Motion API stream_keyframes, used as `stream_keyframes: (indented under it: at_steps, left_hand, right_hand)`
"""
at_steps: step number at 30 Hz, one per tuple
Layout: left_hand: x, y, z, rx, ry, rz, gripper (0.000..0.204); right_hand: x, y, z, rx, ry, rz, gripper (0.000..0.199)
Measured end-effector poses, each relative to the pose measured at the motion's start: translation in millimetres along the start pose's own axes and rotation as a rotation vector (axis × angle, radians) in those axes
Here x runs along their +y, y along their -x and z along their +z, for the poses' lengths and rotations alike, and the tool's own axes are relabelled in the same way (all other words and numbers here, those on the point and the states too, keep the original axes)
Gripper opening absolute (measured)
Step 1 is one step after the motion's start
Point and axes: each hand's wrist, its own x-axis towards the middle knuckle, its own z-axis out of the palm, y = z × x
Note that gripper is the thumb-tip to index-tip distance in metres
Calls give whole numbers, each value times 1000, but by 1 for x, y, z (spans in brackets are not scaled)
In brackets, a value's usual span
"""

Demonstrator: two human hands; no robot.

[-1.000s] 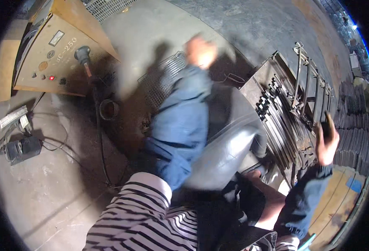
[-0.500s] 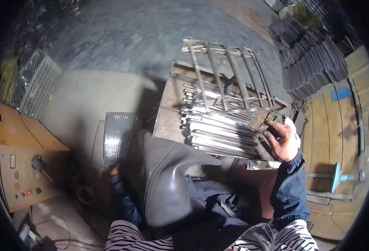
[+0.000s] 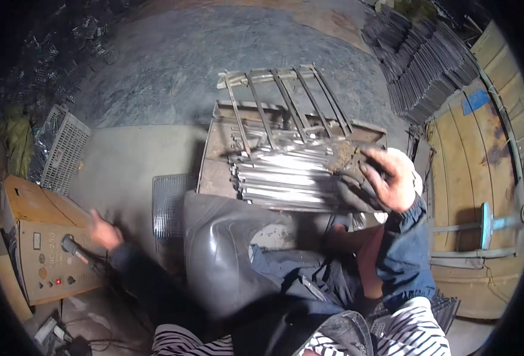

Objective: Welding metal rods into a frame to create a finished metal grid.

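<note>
My left hand is stretched out to the left, beside the upper right corner of an orange box-shaped machine with knobs and a red light. Motion smears its fingers, so any grip is unclear. Over the right end of a shallow metal tray, my right hand has its fingers curved and thumb apart, next to a dark patch I cannot make out. Bright metal rods lie bundled in the tray. A barred metal frame slants across its far side.
A ribbed wire panel lies left of the grey apron over my lap. A light crate stands at the far left. Stacked dark panels rise at the far right, near a yellowish panelled surface with a blue bar.
My left hand has moved from beside the wire panel out left to the orange machine. My right hand stays at the tray's right end. The whole view has shifted.
</note>
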Motion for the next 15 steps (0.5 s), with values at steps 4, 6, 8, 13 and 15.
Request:
stream_keyframes:
  at_steps: [4,6,8,13,15]
  left_hand:
    - [144,70,20,-417,409,363,26]
    - [195,148,58,-709,714,199,19]
    - [206,188,90,-978,753,137,19]
    - [189,290,145,-1188,866,-48,13]
    - [182,300,146,-1157,825,-42,18]
  right_hand:
    - [3,-27,10,117,-231,-89,39]
    - [16,-40,17,144,-282,-63,49]
    - [27,-60,29,177,-515,71,55]
    - [81,-80,53,256,-857,269,63]
    - [83,-81,51,247,-805,305,65]
